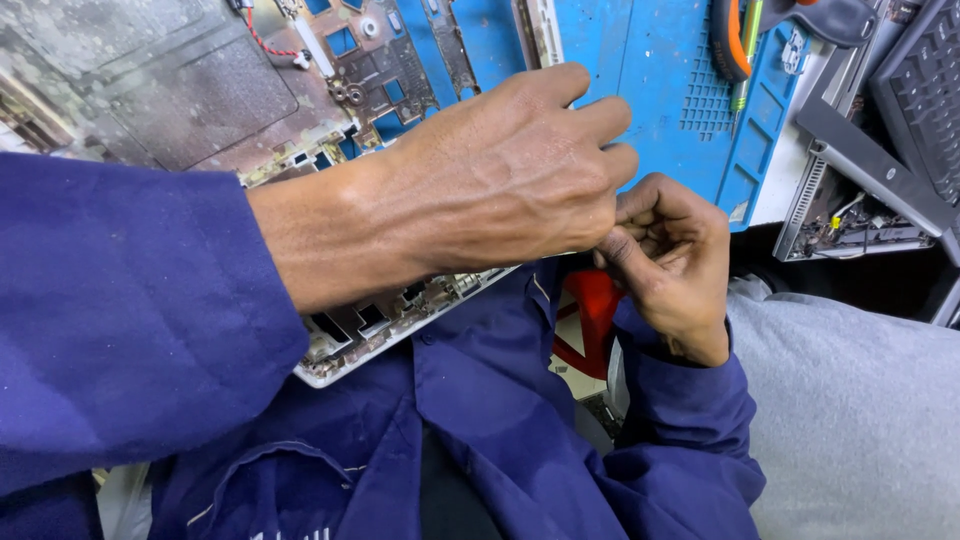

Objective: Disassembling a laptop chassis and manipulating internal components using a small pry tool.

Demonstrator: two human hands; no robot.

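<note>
My left hand [510, 165] reaches across from the left, fingers curled, knuckles up, over the near edge of an opened laptop base [200, 90]. My right hand [670, 260] comes up from below and meets the left fingertips, its fingers pinched together. Whatever sits between the fingertips is hidden; I cannot tell if anything is held. The laptop base is dusty, with exposed slots and a red wire, and rests on a blue work mat [650, 80]. Both arms wear dark blue sleeves.
An orange-handled tool [730, 45] and a thin green-yellow screwdriver [748, 50] lie at the mat's far right. Black laptop parts and a keyboard [920, 90] crowd the right side. A grey cloth-covered knee [850, 400] is at lower right. Something red [590, 310] shows under my hands.
</note>
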